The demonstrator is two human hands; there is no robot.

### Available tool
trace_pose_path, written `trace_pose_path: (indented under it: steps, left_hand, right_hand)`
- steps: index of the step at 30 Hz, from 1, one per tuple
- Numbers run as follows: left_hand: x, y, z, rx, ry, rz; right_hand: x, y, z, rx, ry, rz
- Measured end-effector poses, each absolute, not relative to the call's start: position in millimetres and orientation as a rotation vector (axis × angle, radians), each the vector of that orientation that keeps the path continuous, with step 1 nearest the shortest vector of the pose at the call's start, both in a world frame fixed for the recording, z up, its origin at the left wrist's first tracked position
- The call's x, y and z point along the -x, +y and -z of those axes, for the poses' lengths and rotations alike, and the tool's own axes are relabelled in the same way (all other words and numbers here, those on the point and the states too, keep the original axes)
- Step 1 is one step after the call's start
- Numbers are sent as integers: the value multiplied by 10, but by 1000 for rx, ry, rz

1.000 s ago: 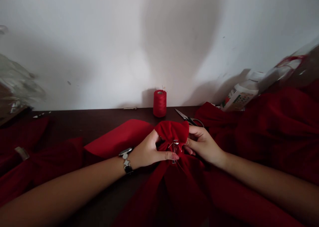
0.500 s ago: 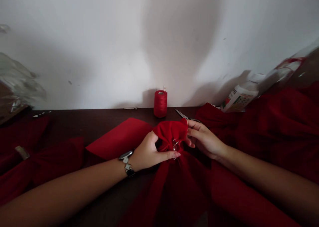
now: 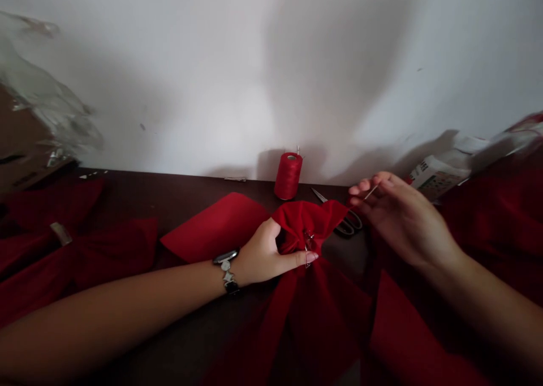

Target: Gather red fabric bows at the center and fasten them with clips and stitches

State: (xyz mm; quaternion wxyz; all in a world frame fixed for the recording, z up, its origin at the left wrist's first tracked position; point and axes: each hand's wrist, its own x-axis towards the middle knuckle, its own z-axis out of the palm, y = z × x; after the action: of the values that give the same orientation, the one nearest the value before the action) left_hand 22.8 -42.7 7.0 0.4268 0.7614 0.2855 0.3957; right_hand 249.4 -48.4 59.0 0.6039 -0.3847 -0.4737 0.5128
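My left hand (image 3: 266,254), with a watch on its wrist, is closed round the gathered middle of a red fabric bow (image 3: 306,228) lying on the dark table (image 3: 178,191). A small metal clip (image 3: 308,243) sits at the pinched spot by my fingertip. My right hand (image 3: 396,216) is lifted to the right of the bow and pinches a thin needle (image 3: 372,191) between thumb and fingers. Scissors (image 3: 343,219) lie on the table between the bow and my right hand.
A red thread spool (image 3: 288,176) stands against the white wall behind the bow. More red fabric lies at the left (image 3: 63,244) and right (image 3: 492,216). A printed carton (image 3: 432,174) leans at the right; crumpled clear plastic (image 3: 46,109) sits at the far left.
My right hand has let go of the bow and moved up and to the right, now pinching a needle. The view has shifted slightly. My left hand keeps its grip.
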Motion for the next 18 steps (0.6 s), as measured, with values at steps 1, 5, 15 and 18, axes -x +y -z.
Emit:
trace_pose_path:
  steps: [1, 5, 15, 18]
  left_hand:
    - [-221, -425, -75, -1890, 703, -988]
    - [-187, -428, -99, -1845, 623, -964]
    - [-162, -424, -91, -1858, 511, -914]
    - [-184, -420, -100, -1923, 538, -905]
  right_hand:
    - [-2500, -518, -650, 869, -1110, -1196]
    - [-2463, -653, -797, 793, -1238, -1182]
    - [-2542, -484, -592, 1016, -1400, -1157]
    - [-2562, -493, -595, 1039, -1445, -1102]
